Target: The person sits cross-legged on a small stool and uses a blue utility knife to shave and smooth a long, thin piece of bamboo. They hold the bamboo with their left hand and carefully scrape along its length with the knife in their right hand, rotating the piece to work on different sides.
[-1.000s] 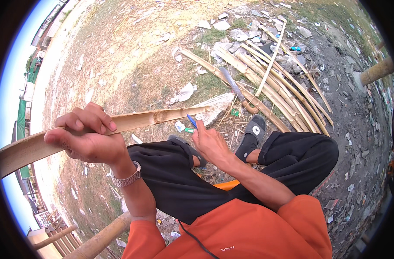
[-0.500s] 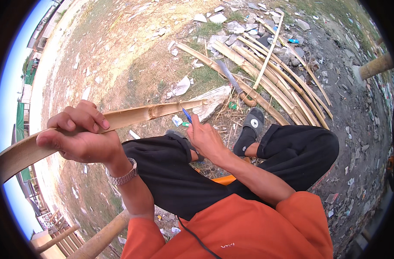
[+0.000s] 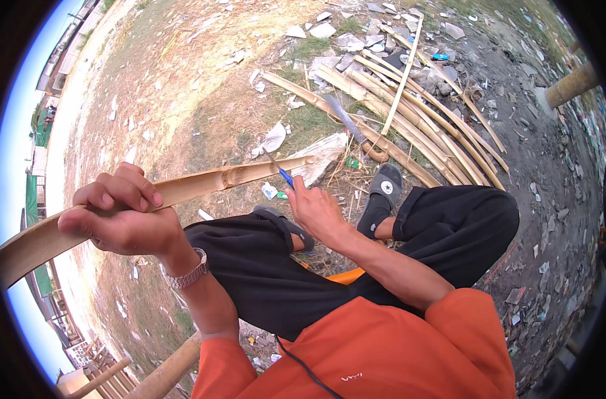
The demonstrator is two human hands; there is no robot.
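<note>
Landmark: pale weathered block (image 3: 331, 150).

Risks, judged. The split bamboo strip (image 3: 197, 188) runs from far left of the block to its left part; whether the tip bears on the block or only overhangs it, I cannot tell. If unsupported, the tip could dip or roll under blade pressure. The blue-handled knife (image 3: 286, 178), just left of the block, appears to have its thin blade across the strip, near a raised node; a catch there could make the edge skip. A slip toward the wearer would threaten the left trouser leg (image 3: 243, 247) and sandalled left foot (image 3: 291, 229), both on the near-left side of the block.

Pose. Left hand (image 3: 127, 209), well left of the block: fingers curled over the strip, fingertips folded down, thumb stretched leftward along the near edge; grip closed around it. Right hand (image 3: 318, 211), on the block's near side: back upward, fingers wrapped about the knife handle, forearm slanting in from near right. Exact finger pressure: cannot tell.
</note>
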